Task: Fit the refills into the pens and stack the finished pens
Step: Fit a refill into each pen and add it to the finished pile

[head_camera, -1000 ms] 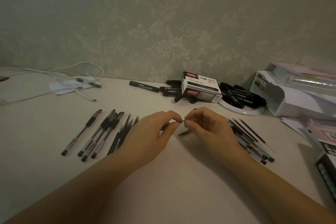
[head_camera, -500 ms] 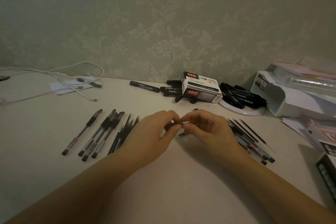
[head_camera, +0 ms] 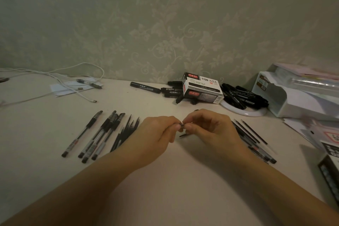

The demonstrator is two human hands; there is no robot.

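My left hand (head_camera: 156, 134) and my right hand (head_camera: 209, 126) meet fingertip to fingertip over the table's middle, both pinching one dark pen part (head_camera: 182, 125); most of it is hidden by the fingers, and a dark tip (head_camera: 183, 135) pokes out below. Several capped black pens (head_camera: 95, 134) lie in a row at the left. A bundle of thin black refills (head_camera: 126, 132) lies just left of my left hand. More pens and refills (head_camera: 253, 137) lie to the right of my right hand.
A marker box (head_camera: 201, 88) stands at the back with black markers (head_camera: 146, 87) around it, some on a white dish (head_camera: 244, 112). A white organiser (head_camera: 297, 97) and papers fill the right side. White cables (head_camera: 73, 82) run at the back left.
My two hands have closed the small gap between their fingertips and now press together on the pen part. Nothing else on the table has moved.
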